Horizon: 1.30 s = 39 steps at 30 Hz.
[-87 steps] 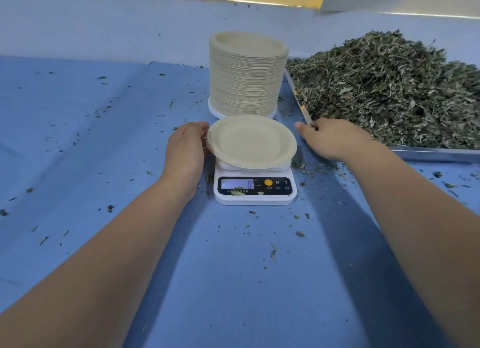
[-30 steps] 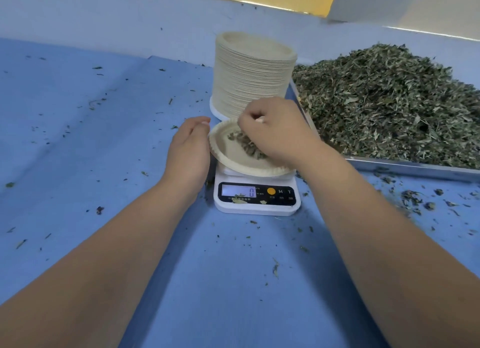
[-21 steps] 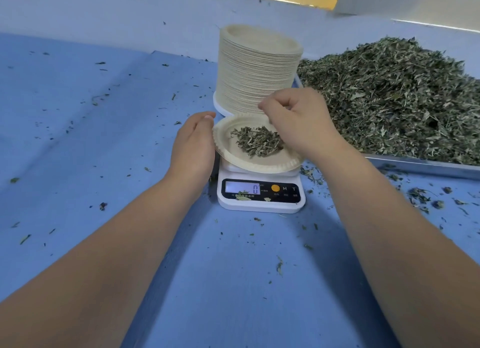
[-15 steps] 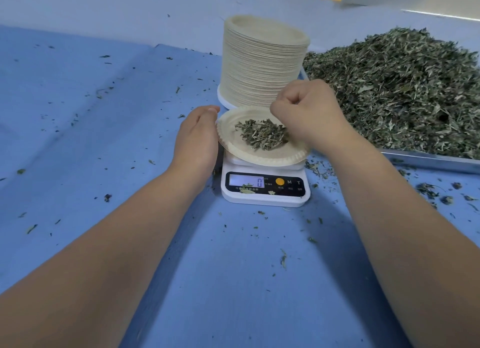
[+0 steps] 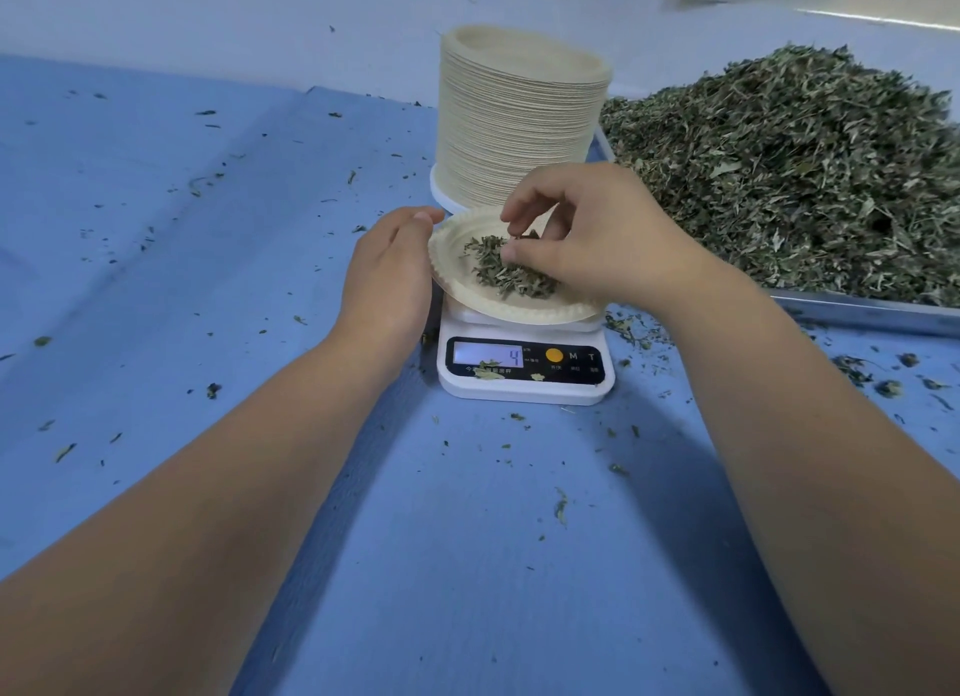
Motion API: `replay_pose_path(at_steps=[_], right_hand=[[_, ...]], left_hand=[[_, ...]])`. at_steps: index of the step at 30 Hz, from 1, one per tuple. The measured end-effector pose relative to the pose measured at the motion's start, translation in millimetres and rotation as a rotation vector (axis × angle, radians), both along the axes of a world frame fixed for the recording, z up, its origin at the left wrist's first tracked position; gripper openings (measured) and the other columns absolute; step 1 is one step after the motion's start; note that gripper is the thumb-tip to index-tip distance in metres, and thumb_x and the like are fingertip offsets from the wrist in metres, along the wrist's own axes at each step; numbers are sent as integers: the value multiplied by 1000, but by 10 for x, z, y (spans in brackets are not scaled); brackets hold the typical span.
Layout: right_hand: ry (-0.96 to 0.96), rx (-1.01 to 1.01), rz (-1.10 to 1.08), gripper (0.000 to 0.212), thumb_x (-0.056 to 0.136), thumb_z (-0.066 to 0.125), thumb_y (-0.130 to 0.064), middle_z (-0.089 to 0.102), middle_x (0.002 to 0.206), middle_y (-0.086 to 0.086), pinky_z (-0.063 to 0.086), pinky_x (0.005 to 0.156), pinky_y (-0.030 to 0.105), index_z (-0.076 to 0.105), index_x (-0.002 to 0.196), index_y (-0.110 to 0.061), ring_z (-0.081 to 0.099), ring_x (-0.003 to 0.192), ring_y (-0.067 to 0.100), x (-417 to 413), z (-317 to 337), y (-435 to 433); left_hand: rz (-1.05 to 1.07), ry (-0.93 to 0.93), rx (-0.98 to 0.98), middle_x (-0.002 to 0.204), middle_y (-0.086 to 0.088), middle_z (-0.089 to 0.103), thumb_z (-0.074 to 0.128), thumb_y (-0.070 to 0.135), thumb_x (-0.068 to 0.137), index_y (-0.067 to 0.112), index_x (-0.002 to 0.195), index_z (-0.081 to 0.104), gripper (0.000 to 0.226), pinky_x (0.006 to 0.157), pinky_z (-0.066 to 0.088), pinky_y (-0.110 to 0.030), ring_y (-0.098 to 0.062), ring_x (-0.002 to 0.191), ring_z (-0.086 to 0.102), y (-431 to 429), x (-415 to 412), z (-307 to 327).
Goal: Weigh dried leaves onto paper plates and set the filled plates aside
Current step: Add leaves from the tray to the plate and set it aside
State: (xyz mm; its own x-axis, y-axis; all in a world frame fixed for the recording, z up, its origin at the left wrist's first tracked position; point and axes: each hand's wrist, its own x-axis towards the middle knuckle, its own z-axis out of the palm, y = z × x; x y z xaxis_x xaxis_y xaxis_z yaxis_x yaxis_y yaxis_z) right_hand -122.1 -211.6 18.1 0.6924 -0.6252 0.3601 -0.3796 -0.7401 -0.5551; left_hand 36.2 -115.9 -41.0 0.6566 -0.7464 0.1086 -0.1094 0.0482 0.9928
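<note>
- The paper plate (image 5: 519, 310) sits on top of the scale (image 5: 524, 383), whose display (image 5: 488, 355) reads 4.
- A small heap of dried leaves (image 5: 506, 271) lies on the plate, above the scale's platform.
- The right hand (image 5: 597, 238) hangs over that heap, thumb and curled fingers pinching a few of the leaves.
- The left hand (image 5: 389, 274) rests at the scale's left side, its straight fingers against the plate's left rim, grasping nothing.
- The leaf pile (image 5: 789, 175) fills a tray (image 5: 872, 308) to the right of the scale, so the right hand is the nearer one for topping up.
- Carrying the plate away probably falls to the left hand, already at the rim.
- The stack of plates (image 5: 514, 123) stands just behind the scale.
</note>
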Motion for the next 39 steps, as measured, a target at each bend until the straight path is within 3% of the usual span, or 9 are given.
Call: replay_pose_path(at_steps=[5,10,16,20,25,28,30,32,39], right_hand=[[-136,-84,-189,11,87,72,-21,69,86,-17,43,65,6,71,94,-29,56,65,-6,-163,8,-238],[126,-183,-505,17,95,55,-29,67,94,1,51,74,35,67,103,-20,59,83,23,-471,-128,-672],[301,-56,-596,51,96,52,-7,55,143,13,57,84,42,53,143,-28,64,92,33,-492,-181,-1138],[498,-180,-569,58,95,61,-10,41,156,11,35,115,54,47,149,-27,34,144,37,-422,-146,-1442],[772,-361,-461,82,88,54,1,18,166,11,14,120,61,27,157,-34,10,154,35,-331,-99,-1649],[783,-281,-357,79,92,45,5,19,166,13,38,111,52,21,160,-26,31,146,39,-328,-142,-1696],[755,-215,-367,69,99,33,-2,42,151,19,48,80,37,17,160,-29,59,108,38,-350,-201,-1722],[710,-146,-394,59,105,25,-15,57,120,20,37,60,31,14,160,-34,52,71,25,-363,-239,-1719],[788,-261,-413,43,101,30,-5,58,96,11,45,61,37,44,140,-15,48,66,22,-367,-184,-1630]], left_hand=[[-10,-6,-3,104,17,70,43,33,99,29,104,73,31,103,51,-40,-2,106,64,-15,-9,-3],[-2,-28,-10,110,23,67,39,43,91,38,101,69,32,107,48,-41,2,112,60,-6,2,-20],[4,30,-10,121,20,64,39,46,87,40,106,67,34,112,45,-43,-5,122,58,-8,12,-39],[12,57,13,120,19,65,39,45,85,36,109,70,40,111,46,-43,-5,120,58,-25,40,-43],[3,55,15,91,32,69,40,44,84,37,95,71,34,100,51,-36,15,88,60,-57,23,-47],[12,60,6,90,34,68,41,46,83,36,97,72,35,94,51,-33,16,84,60,-83,35,-66],[19,56,3,90,32,69,41,46,83,35,97,72,36,89,50,-31,16,84,60,-90,43,-81],[18,42,0,88,33,68,40,45,84,36,94,72,34,83,48,-29,16,82,60,-90,40,-93],[23,39,10,91,30,70,42,40,87,36,92,73,32,93,53,-36,11,85,62,-92,39,-92]])
